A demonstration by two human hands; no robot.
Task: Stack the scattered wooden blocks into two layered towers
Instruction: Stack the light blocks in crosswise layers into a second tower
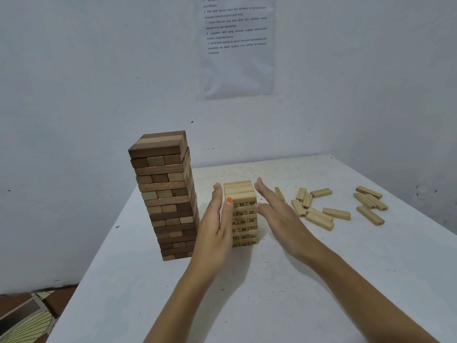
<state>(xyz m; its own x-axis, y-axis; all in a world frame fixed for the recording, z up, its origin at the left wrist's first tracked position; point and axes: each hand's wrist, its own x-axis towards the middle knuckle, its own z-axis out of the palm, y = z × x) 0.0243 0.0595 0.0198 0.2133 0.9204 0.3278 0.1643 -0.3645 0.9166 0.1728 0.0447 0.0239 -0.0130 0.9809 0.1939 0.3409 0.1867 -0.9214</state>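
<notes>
A tall tower of dark and mid-brown blocks (166, 194) stands at the table's left. To its right rises a shorter tower of pale numbered blocks (243, 214). My left hand (217, 224) lies flat against this pale tower's left side, fingers straight, thumb on its front face. On the tower's other side my right hand (277, 214) is held with straight fingers, close to the blocks; contact is unclear. Several loose pale blocks (321, 214) lie scattered on the table to the right, with a further cluster (371, 204) near the far right.
The white table (247, 293) sits in a corner of pale walls. A printed instruction sheet (236, 45) hangs on the back wall. Patterned floor (27, 315) shows past the table's left edge.
</notes>
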